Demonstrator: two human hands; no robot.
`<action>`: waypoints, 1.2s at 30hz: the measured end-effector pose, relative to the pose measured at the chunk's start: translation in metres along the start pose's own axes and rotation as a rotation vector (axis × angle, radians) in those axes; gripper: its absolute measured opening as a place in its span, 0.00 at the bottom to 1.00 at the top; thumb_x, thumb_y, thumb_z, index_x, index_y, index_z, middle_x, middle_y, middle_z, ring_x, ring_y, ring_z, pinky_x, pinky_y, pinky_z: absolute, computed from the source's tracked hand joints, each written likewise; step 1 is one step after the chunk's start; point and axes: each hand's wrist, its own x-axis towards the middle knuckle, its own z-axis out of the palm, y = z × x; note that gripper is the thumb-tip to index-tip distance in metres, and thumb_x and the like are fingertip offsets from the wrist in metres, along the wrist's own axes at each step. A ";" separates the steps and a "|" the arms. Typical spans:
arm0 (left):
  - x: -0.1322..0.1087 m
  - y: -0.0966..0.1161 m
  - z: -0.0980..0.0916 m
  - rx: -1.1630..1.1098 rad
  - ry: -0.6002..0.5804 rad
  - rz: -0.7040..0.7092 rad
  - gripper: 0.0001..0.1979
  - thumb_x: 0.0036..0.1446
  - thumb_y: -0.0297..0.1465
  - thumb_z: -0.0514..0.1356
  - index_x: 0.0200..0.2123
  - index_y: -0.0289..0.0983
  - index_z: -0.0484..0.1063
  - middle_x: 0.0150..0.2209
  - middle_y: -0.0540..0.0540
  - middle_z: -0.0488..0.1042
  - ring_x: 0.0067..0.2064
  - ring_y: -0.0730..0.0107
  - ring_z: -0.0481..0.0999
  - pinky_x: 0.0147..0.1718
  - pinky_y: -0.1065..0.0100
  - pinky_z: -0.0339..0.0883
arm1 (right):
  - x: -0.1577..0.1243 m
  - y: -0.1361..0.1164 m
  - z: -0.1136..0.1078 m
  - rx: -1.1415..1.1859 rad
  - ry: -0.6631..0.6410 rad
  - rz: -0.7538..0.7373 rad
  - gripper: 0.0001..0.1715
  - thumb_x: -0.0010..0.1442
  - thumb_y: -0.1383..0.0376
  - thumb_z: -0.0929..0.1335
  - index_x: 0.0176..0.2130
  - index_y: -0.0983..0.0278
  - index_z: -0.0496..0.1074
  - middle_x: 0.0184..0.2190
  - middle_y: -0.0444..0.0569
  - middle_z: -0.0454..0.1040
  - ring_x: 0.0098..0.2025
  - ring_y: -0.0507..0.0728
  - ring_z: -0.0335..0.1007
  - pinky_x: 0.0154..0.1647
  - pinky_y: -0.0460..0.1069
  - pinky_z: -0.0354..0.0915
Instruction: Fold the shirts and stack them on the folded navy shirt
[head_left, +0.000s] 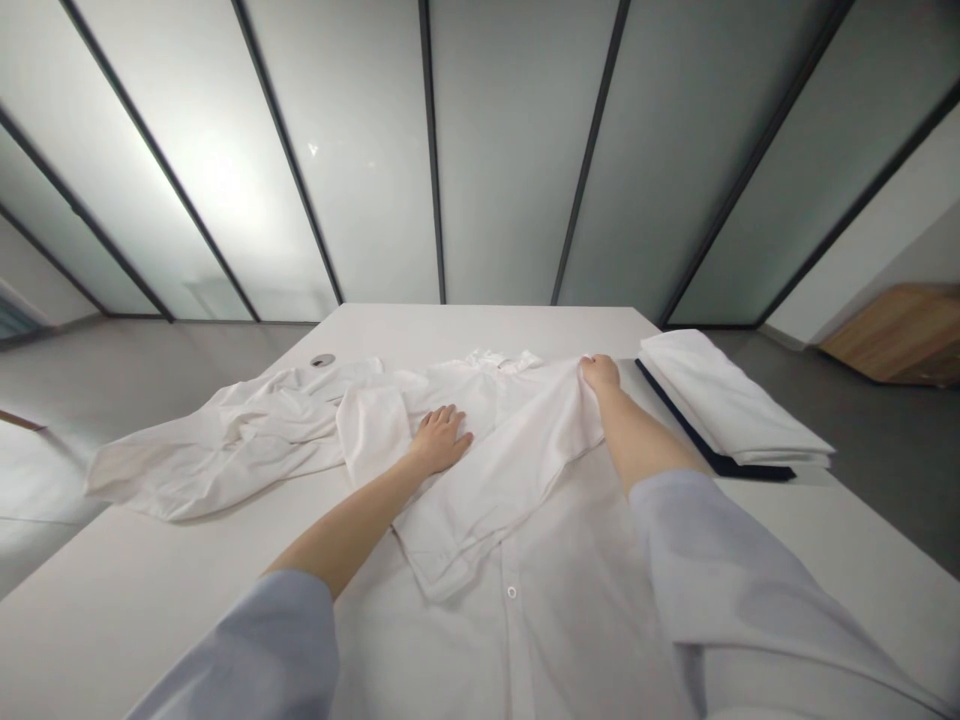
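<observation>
A white button-front shirt [450, 640] lies spread on the white table, its collar at the far end and its button line running toward me. One sleeve [510, 480] is folded diagonally across its front. My left hand [441, 440] rests flat on the cloth near the middle, fingers spread. At the shirt's far right edge, by the shoulder, my right hand [601, 374] is closed on the fabric, with fingertips partly hidden.
More crumpled white cloth [240, 440] spreads over the table's left edge. Folded white cloth [727, 395] sits on a dark flat board [679, 415] at the right. A round metal grommet [322, 360] is set in the white table [480, 322]. Frosted glass panels [510, 150] stand behind.
</observation>
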 end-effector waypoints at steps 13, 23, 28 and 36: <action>0.025 -0.013 0.004 0.012 -0.034 0.012 0.27 0.63 0.43 0.47 0.62 0.37 0.57 0.66 0.38 0.54 0.67 0.54 0.51 0.62 0.53 0.45 | -0.087 0.001 -0.025 -0.360 -0.022 -0.248 0.25 0.64 0.58 0.57 0.54 0.69 0.65 0.53 0.63 0.67 0.55 0.67 0.62 0.53 0.58 0.58; 0.027 0.006 -0.023 -0.093 -0.138 0.009 0.24 0.56 0.51 0.50 0.29 0.38 0.73 0.34 0.41 0.75 0.41 0.56 0.74 0.41 0.61 0.64 | -0.124 0.063 -0.030 -0.369 -0.051 -0.129 0.25 0.63 0.53 0.59 0.47 0.65 0.73 0.49 0.59 0.71 0.51 0.65 0.67 0.48 0.54 0.61; 0.019 0.007 -0.037 -0.262 -0.447 0.106 0.17 0.47 0.47 0.58 0.25 0.38 0.69 0.26 0.48 0.71 0.32 0.65 0.71 0.29 0.68 0.60 | -0.110 0.066 -0.034 -0.231 -0.080 -0.005 0.22 0.64 0.56 0.57 0.44 0.62 0.74 0.45 0.54 0.76 0.48 0.63 0.69 0.45 0.53 0.62; 0.001 -0.007 -0.044 -0.632 -0.550 -0.094 0.28 0.47 0.46 0.58 0.50 0.39 0.66 0.41 0.46 0.75 0.36 0.66 0.74 0.27 0.71 0.64 | -0.099 0.071 -0.038 -0.289 -0.042 -0.064 0.17 0.63 0.62 0.60 0.49 0.61 0.71 0.47 0.53 0.75 0.50 0.61 0.69 0.48 0.53 0.61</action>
